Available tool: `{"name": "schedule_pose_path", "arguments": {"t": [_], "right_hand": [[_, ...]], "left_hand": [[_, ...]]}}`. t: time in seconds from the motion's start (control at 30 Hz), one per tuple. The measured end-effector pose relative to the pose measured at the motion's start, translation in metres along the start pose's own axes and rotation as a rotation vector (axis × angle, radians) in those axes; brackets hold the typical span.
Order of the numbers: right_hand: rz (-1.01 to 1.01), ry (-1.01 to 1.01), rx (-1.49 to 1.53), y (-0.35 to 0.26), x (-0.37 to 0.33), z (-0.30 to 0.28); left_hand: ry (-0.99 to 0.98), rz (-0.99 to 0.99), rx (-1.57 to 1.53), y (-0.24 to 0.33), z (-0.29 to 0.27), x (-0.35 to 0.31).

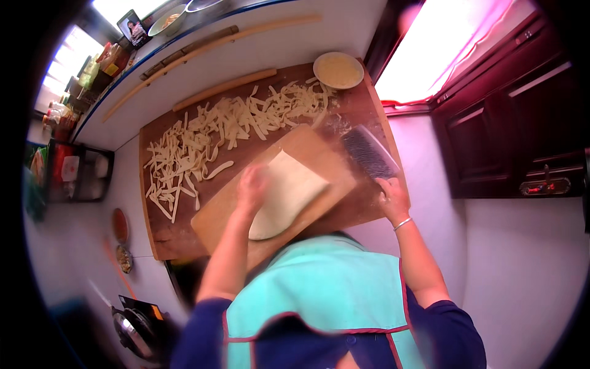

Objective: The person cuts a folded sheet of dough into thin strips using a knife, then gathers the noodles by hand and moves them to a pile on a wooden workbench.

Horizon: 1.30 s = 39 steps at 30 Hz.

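My right hand (393, 198) is closed round the handle end of a cleaver (370, 151), whose broad dark blade lies flat or nearly so over the right side of the table. My left hand (251, 189) is at the left edge of a pale folded sheet of dough (289, 192); motion smears its fingers, so their pose is unclear. The dough lies on a light wooden cutting board (212, 216), set at a slant. Beyond the board, many cut noodles (227, 120) are spread in a loose band. The blade and the dough are apart.
The brown wooden table (172, 237) carries a rolling pin (224, 90) at its back edge and a bowl of pale flour-like stuff (338, 70) at the far right corner. A phone (133, 29) stands on the counter behind. A dark red door (510, 123) is at right.
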State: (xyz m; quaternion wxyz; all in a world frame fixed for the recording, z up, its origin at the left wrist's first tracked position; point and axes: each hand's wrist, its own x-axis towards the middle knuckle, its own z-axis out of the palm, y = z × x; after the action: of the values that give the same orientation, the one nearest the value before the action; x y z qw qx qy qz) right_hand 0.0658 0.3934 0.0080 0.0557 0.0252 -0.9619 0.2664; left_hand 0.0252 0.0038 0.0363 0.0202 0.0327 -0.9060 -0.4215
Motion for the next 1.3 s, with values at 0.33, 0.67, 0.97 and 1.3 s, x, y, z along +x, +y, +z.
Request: {"name": "schedule_pose_path", "arguments": {"t": [0.33,0.67,0.97,1.3], "right_hand": [[-0.102,-0.104,-0.082,-0.075,0.122,0.022],[0.068,-0.063,0.203,-0.109,0.031,-0.037],[-0.194,-0.092,-0.045,-0.116,0.044,-0.002],[-0.252,-0.197,-0.014,-0.099,0.062,-0.014]], "left_hand": [[0.106,0.106,-0.035,-0.031,-0.007,-0.018],[-0.086,-0.09,0.134,-0.037,0.015,0.013],[-0.423,-0.181,-0.034,-0.049,-0.013,0.02],[-0.121,-0.141,0.073,0.003,0.032,0.022]]}}
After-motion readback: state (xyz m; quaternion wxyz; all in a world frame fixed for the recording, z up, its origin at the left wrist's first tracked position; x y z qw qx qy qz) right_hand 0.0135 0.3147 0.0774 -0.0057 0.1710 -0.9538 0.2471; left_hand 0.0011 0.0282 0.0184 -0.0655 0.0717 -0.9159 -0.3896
